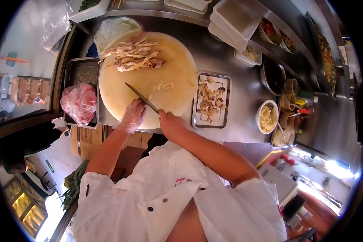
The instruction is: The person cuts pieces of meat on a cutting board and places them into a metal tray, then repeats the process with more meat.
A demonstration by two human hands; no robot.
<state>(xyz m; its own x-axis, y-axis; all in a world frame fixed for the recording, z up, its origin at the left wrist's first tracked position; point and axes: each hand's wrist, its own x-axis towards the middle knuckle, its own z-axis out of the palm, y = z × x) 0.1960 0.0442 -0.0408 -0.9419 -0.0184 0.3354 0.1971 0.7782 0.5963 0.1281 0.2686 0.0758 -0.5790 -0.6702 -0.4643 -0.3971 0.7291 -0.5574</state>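
Observation:
My right hand point(171, 122) is bare and wrapped round the handle of a kitchen knife point(142, 98), its blade slanting up and left over the round cutting board point(181, 60). In a clear plastic glove, my left hand point(135, 113) has its fingers curled on the board close beside the blade; what they hold, if anything, is hidden. Small pale cut pieces point(164, 85) lie just beyond the knife. Farther back on the board is a heap of long, pale and purplish meat strips point(135, 55). To the right, a metal tray point(194, 119) contains chopped brownish pieces point(211, 101).
A dark tray point(84, 64) at the left has a plastic bag of pink meat point(80, 103) in it. Clear plastic bags point(116, 30) touch the board's back edge. At the right stand a bowl of pale paste point(267, 118) and a pot of dark liquid point(273, 76).

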